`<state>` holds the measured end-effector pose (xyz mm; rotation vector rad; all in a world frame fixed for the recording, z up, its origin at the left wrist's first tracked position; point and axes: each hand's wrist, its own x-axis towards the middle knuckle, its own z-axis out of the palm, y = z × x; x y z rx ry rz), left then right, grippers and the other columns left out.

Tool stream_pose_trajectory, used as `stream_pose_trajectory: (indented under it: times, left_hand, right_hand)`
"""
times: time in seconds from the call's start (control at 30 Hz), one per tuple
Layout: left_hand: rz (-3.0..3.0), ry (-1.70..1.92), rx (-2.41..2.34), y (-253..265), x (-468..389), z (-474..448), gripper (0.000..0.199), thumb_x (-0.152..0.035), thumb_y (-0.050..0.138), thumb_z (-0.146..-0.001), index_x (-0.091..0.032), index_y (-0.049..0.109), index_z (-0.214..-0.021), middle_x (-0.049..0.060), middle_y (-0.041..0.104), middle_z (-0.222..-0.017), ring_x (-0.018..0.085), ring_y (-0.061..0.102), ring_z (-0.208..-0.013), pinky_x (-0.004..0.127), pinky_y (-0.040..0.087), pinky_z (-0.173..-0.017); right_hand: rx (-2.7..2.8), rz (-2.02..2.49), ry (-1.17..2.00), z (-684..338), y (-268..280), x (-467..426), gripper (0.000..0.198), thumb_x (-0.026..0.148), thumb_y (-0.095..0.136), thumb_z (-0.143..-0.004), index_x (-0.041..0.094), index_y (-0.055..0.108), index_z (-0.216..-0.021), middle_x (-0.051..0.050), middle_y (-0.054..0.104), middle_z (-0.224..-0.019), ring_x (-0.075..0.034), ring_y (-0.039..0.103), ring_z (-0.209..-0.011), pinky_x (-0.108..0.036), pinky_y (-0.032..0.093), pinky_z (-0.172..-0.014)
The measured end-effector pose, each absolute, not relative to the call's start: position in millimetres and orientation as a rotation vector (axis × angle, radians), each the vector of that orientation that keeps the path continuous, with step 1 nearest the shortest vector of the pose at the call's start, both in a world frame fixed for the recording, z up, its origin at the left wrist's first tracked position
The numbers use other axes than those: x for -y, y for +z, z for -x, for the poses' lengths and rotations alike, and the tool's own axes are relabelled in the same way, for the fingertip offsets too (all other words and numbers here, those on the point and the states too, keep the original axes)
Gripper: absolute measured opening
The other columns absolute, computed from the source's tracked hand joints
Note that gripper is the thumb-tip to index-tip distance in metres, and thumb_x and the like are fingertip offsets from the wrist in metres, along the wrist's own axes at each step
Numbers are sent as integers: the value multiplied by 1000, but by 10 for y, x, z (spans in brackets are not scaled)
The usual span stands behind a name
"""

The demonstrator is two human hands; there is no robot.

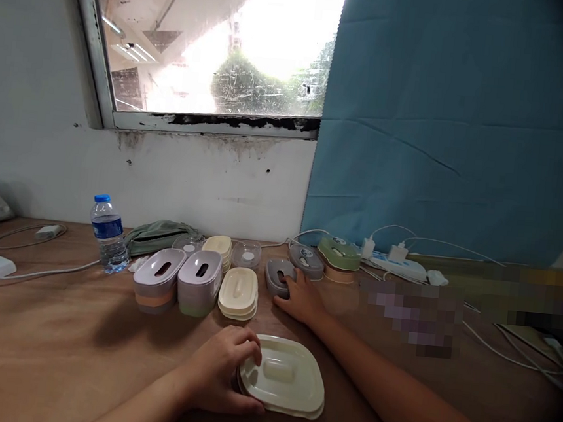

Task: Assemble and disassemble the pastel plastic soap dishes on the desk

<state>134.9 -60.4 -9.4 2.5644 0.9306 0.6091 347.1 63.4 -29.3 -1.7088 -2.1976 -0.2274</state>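
Note:
My left hand [228, 370] is closed round the left edge of a large cream lid [290, 386] with a raised bar handle; another layer shows beneath it. My right hand [301, 298] reaches forward, fingers closed on a dark grey slotted lid [276, 271] at the back middle. Between my hands and the wall stand a lilac slotted box [198, 289] with a green base and a second lilac box [154, 288] with an orange band. Beside them is a stack of small cream lids [238, 292]. Whether anything sits under the grey lid is hidden.
Behind are more cream lids [218, 245], a clear lid [247, 255], another grey lid [305, 259] and a green lid [339, 252]. A water bottle [109, 235] stands by a green pouch [161, 236]. Power strips [399, 266] and cables lie at both sides.

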Motion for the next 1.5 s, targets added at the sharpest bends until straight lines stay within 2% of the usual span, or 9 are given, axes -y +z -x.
stream_pose_trajectory:
  times: [0.2, 0.33, 0.5, 0.7, 0.83, 0.93, 1.07, 1.23, 1.5]
  left_hand:
    - [-2671, 647, -816, -52, 583, -1323, 39, -43, 69, -53, -21, 55, -82, 3, 56, -90, 21, 47, -92, 34, 33, -88]
    - [-2702, 604, -598, -21, 546, -1249, 30, -26, 65, -55, -21, 57, -83, 2, 58, -92, 18, 50, -91, 31, 34, -90]
    - [-2670, 577, -554, -30, 492, -1157, 34, -11, 55, -58, -25, 62, -88, 1, 61, -92, 19, 53, -91, 31, 39, -87]
    - [-2707, 543, -526, -32, 523, -1158, 38, -11, 49, -65, -25, 60, -98, 4, 62, -93, 19, 56, -89, 30, 42, -84]
    - [-2741, 496, -465, -31, 602, -1252, 38, -12, 44, -73, -23, 51, -109, 5, 63, -94, 19, 56, -92, 31, 41, -88]
    - [-2827, 449, -390, -41, 657, -1325, 30, -13, 36, -81, -21, 50, -107, 8, 62, -95, 18, 55, -94, 29, 42, -87]
    - [-2946, 502, -323, -34, 674, -1350, 27, -15, 30, -87, -19, 52, -102, 10, 61, -98, 19, 52, -99, 31, 42, -87]
    - [-2868, 817, -627, -43, 542, -1266, 25, -13, 29, -88, -16, 51, -100, 9, 59, -103, 16, 49, -103, 31, 41, -91]
    - [-2633, 1112, -1091, -173, 294, -1162, 17, -20, 34, -87, -18, 51, -87, 6, 58, -96, 16, 53, -96, 31, 44, -87]
  right_hand:
    - [2241, 1663, -297, -3369, -253, -762, 46, 46, 45, -76, 16, 50, -110, -16, 47, -114, -30, 43, -101, -40, 31, -85]
    - [2241, 1682, -331, -3276, -254, -929, 44, 41, 46, -76, 12, 51, -108, -18, 51, -106, -31, 44, -98, -41, 30, -83]
    - [2246, 1669, -377, -3197, -264, -1112, 40, 33, 47, -74, 10, 52, -106, -18, 49, -112, -33, 38, -104, -42, 26, -86]
    - [2293, 1582, -408, -3190, -199, -1130, 41, 19, 45, -73, 8, 47, -113, -19, 47, -115, -31, 38, -106, -41, 26, -88]
    - [2354, 1464, -430, -3308, -80, -922, 37, 21, 42, -76, 12, 47, -112, -15, 45, -118, -28, 35, -109, -39, 24, -93]
    - [2417, 1366, -446, -3480, -22, -698, 32, 21, 42, -76, 15, 51, -105, -12, 48, -113, -26, 37, -107, -37, 25, -93]
    - [2472, 1257, -453, -3749, -52, -440, 26, 19, 44, -75, 15, 54, -99, -13, 53, -105, -27, 41, -101, -39, 30, -87]
    - [2381, 1335, -315, -3976, -157, -288, 18, 22, 44, -77, 19, 56, -89, -9, 56, -96, -24, 45, -92, -37, 32, -81]
    - [2236, 1442, -204, -4061, -237, -323, 9, 22, 49, -70, 20, 56, -74, -5, 57, -86, -23, 47, -87, -34, 33, -79]
